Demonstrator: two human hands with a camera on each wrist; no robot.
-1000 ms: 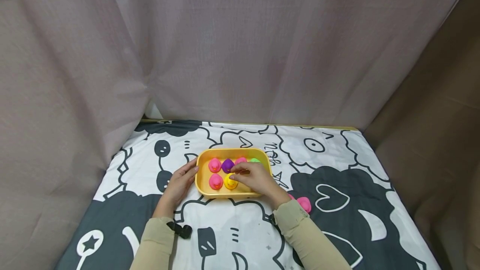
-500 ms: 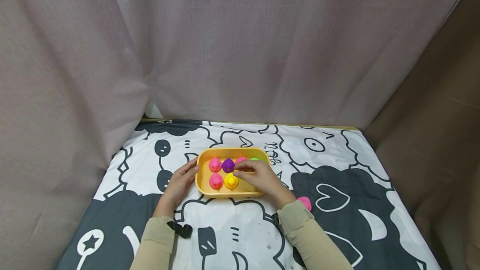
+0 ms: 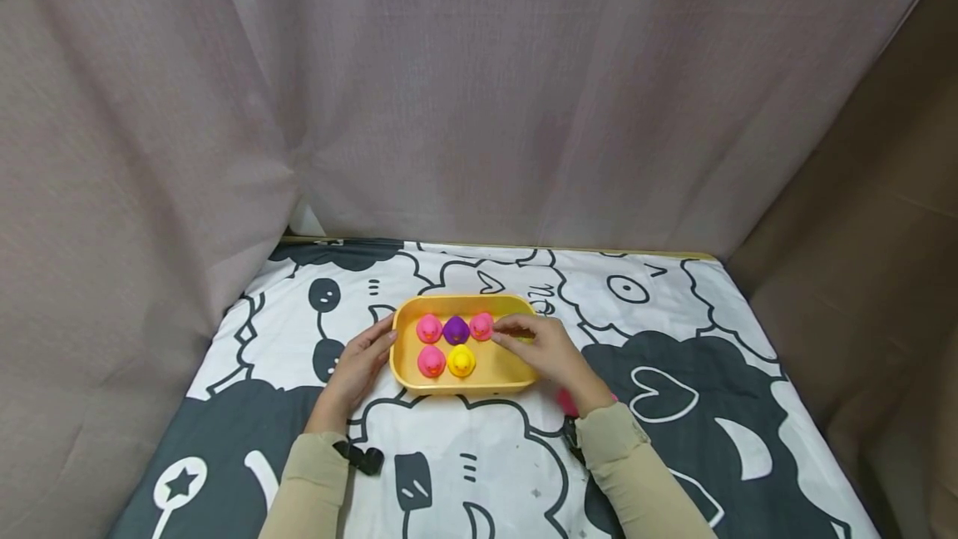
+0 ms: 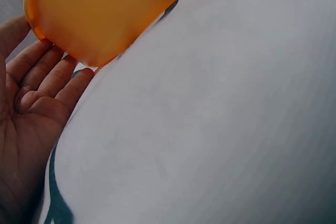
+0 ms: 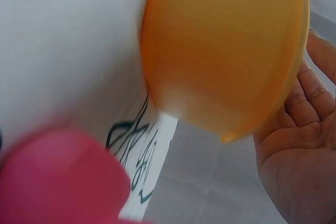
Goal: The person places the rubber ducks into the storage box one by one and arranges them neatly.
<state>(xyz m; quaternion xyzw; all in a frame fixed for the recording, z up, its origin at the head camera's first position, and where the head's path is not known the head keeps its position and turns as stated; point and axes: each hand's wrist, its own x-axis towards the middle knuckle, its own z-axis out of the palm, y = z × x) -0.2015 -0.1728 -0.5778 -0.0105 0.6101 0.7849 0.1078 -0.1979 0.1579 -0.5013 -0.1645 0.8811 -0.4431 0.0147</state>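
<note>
A yellow tray (image 3: 404,375) holds small toy ducks: two pink ducks (image 3: 431,361) at its left, a purple duck (image 3: 456,330), a yellow duck (image 3: 461,361) and another pink duck (image 3: 481,326). My left hand (image 3: 362,366) rests its fingers along the tray's left end, straight against the wall in the left wrist view. Over the tray's right end is my right hand (image 3: 545,349), thumb and fingers apart, fingertips right beside the third pink duck. The green duck seen earlier at the tray's right end is hidden behind this hand.
Pink objects (image 3: 566,403) lie on the cloth, partly hidden by the right wrist; one pink object (image 5: 63,179) looms large and blurred in the right wrist view. A printed black-and-white cloth (image 3: 464,481) covers the table, with grey curtains (image 3: 479,106) behind and at the sides.
My right hand has drawn away from the yellow duck and moved right across the tray, uncovering the third pink duck and covering the green one. My left hand has stayed at the tray's end.
</note>
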